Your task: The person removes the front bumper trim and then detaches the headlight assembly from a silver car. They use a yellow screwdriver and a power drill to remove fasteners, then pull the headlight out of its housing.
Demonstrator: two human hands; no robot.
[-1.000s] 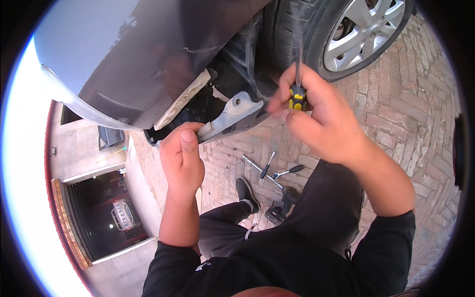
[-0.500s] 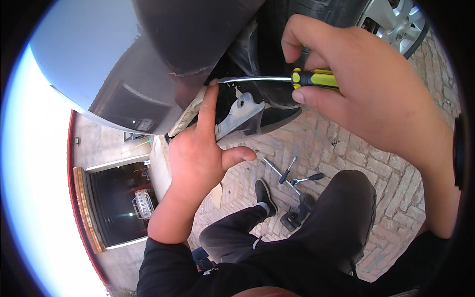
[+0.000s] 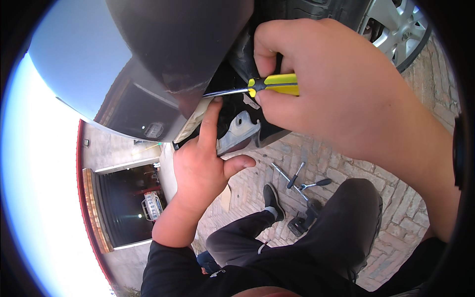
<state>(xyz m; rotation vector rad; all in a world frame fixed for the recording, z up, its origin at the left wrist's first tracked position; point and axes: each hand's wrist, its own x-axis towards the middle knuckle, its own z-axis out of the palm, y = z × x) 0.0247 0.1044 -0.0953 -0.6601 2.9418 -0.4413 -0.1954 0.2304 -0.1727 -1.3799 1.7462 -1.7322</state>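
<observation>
My right hand (image 3: 341, 94) grips a screwdriver (image 3: 284, 85) by its yellow and black handle. Its metal shaft points left, and the tip is lost behind the edge of a dark, glossy car body panel (image 3: 183, 44). Just below that spot, the stretched index finger of my left hand (image 3: 200, 163) reaches a pale strip (image 3: 194, 120) along the panel's edge. The left thumb sticks out to the right, while the other left fingers are mostly hidden. A grey bracket (image 3: 240, 131) with a hole sits in the dark gap beside the left index finger.
On the brick paving (image 3: 396, 183) below lie a cordless power tool (image 3: 308, 218) with a long bar, a small screwdriver (image 3: 297, 174) and a ratchet wrench (image 3: 319, 183). My legs bend close to them. A silver car wheel (image 3: 403, 34) stands at upper right.
My right hand has moved left with the screwdriver, and its tip has slipped from view behind the panel edge. The left hand keeps its pose at the edge. The whole view has shifted slightly.
</observation>
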